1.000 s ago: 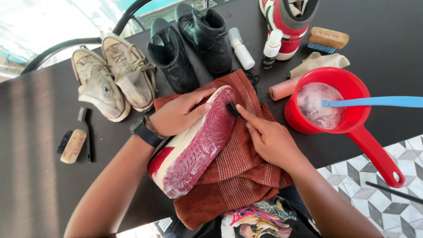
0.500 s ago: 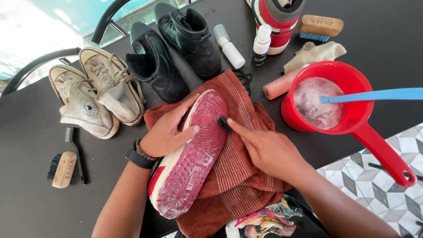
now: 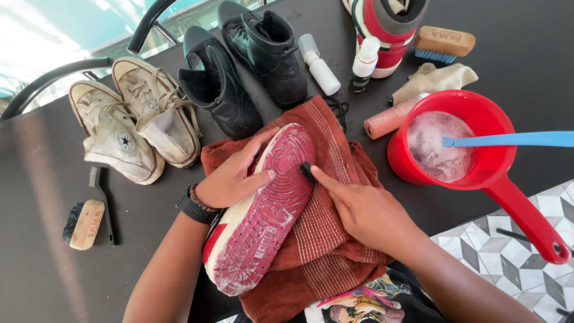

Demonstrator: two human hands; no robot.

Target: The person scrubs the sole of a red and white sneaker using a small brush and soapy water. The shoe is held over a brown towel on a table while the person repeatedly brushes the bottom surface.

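Red-soled sneaker (image 3: 263, 215) lies sole up on a rust-coloured towel (image 3: 323, 257), at the near edge of the dark desk (image 3: 36, 257). Left hand (image 3: 230, 176) curled over the sneaker's far side, thumb pressed on the sole, steadying it. Right hand (image 3: 365, 209) closed around a small dark brush (image 3: 308, 172), bristles touching the sole's edge near the toe. Right of the sneaker: red pan (image 3: 454, 149) of foamy water, blue handle (image 3: 508, 140) resting in it. Beyond the sneaker: black boots (image 3: 239, 72). Left of it: worn white sneakers (image 3: 134, 128), wooden brush (image 3: 84, 224).
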